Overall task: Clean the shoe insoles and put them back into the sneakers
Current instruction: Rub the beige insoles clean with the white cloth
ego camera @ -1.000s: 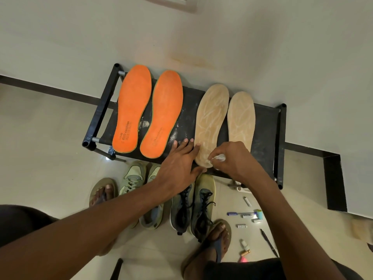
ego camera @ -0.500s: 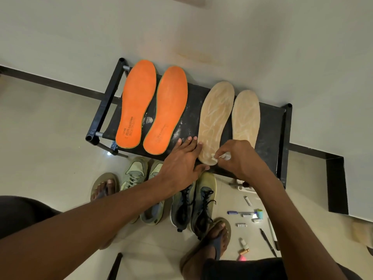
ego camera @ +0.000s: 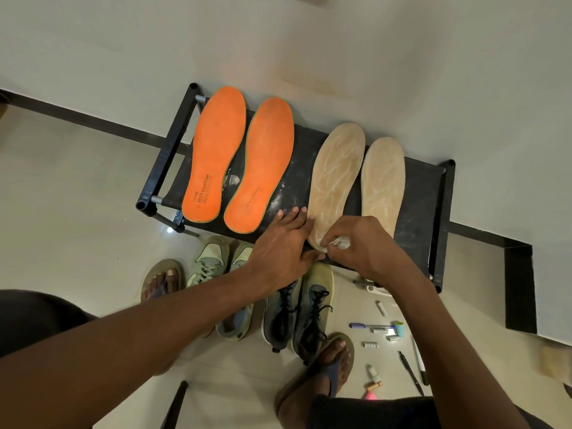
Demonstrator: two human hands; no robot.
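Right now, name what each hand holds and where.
Right hand pinches a small white wad at the beige insole's heel. Left hand holds nothing.

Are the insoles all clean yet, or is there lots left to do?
Done: all four insoles are out, lying on the black rack. In hand: the right hand rubs a white wipe on a tan insole's heel while the left hand steadies it. Left: every insole must go back into the sneakers below.
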